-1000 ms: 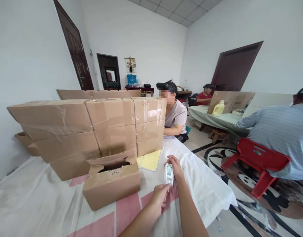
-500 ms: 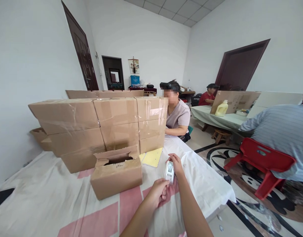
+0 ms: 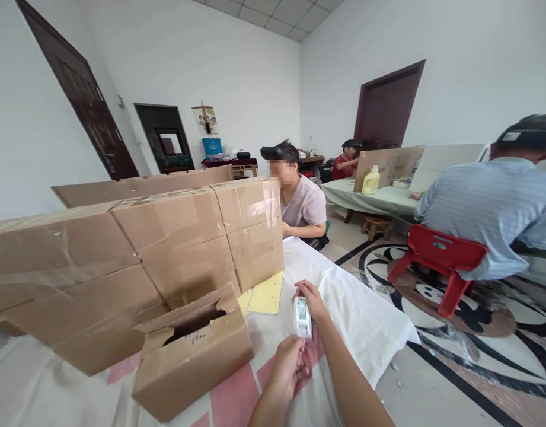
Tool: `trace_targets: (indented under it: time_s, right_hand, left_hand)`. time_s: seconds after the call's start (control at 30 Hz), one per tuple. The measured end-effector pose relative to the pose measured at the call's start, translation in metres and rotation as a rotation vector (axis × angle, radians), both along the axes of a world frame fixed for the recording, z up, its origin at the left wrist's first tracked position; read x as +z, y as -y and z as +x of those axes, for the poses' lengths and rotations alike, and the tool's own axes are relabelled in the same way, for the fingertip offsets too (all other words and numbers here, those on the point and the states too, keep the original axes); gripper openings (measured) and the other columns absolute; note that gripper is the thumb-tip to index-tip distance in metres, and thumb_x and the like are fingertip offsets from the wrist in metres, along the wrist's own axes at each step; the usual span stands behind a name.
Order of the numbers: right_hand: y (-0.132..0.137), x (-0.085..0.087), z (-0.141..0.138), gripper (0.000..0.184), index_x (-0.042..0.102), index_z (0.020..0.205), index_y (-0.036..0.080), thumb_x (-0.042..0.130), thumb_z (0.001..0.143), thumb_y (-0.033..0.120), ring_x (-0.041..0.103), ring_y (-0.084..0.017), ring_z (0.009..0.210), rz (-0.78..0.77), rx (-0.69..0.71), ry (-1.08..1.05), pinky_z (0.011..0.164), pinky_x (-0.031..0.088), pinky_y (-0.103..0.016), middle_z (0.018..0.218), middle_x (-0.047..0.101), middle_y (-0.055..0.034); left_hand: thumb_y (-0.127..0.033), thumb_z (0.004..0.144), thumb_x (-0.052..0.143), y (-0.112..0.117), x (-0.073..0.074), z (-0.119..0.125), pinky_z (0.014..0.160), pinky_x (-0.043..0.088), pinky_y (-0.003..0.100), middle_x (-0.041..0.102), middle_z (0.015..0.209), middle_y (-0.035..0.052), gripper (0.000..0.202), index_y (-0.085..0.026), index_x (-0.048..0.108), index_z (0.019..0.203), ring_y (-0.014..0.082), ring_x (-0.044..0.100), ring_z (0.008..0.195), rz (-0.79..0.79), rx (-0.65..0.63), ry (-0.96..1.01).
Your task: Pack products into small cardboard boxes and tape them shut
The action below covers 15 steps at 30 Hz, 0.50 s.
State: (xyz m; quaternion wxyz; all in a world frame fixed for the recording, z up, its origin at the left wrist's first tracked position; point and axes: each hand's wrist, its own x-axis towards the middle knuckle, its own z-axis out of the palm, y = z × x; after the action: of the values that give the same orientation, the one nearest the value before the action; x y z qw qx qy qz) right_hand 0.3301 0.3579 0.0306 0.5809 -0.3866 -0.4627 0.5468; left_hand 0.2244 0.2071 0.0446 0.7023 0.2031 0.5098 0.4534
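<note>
My right hand is wrapped round the far end of a small white device with a little window on its face, held over the cloth-covered table. My left hand is curled closed at the device's near end, its fingertips at the lower edge; whether it grips the device I cannot tell. An open cardboard box with raised flaps sits just left of my hands. A yellow sheet lies flat on the table beyond the device.
A wall of stacked taped cartons fills the left and back of the table. A person sits behind them at the far end. To the right, a person sits on a red plastic chair; another sits at a far table with a yellow jug.
The view has swung left and tilted, bringing the cartons closer. My hands and the white device have stayed together in much the same pose.
</note>
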Motion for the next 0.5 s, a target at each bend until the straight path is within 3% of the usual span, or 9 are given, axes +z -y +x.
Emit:
trace_targets:
  time_s: [0.1,0.2,0.3,0.5]
  right_hand:
    - [0.0012,0.0017,-0.001,0.024,0.066,0.083,0.022,0.068,0.077,0.046,0.064,-0.02,0.056,0.002,-0.005,0.009,0.049,0.042,-0.028,0.061,0.062,0.0013]
    - [0.0024,0.0035,-0.002,0.025,0.065,0.082,0.022,0.066,0.078,0.047,0.063,-0.019,0.053,-0.003,-0.005,0.022,0.047,0.041,-0.027,0.06,0.061,0.0017]
    - [0.0026,0.0039,-0.003,0.026,0.064,0.082,0.022,0.066,0.077,0.047,0.063,-0.018,0.052,-0.008,-0.008,0.034,0.046,0.039,-0.026,0.059,0.06,0.0024]
    - [0.0023,0.0044,-0.005,0.028,0.063,0.081,0.021,0.065,0.073,0.048,0.063,-0.017,0.05,-0.014,-0.032,0.054,0.046,0.039,-0.025,0.057,0.059,0.0037]
  left_hand:
    - [-0.04,0.064,0.081,0.0003,-0.0003,0.0011,0.052,0.044,0.023,0.026,0.045,-0.0115,0.043,-0.023,0.042,0.064,0.006,0.027,0.042,-0.02,-0.001,0.036]
    - [-0.039,0.066,0.081,0.0003,0.0005,0.0005,0.065,0.055,0.032,0.025,0.044,-0.012,0.044,-0.023,0.04,0.063,0.006,0.025,0.044,-0.041,-0.011,0.073]
    - [-0.037,0.066,0.082,-0.0001,0.0013,-0.0015,0.071,0.057,0.036,0.028,0.044,-0.0117,0.044,-0.022,0.041,0.063,0.0061,0.027,0.045,-0.047,-0.028,0.08]
    - [-0.038,0.068,0.082,0.0005,-0.0012,-0.0024,0.061,0.053,0.028,0.024,0.045,-0.0116,0.046,-0.022,0.039,0.06,0.0058,0.026,0.044,-0.001,-0.11,-0.014]
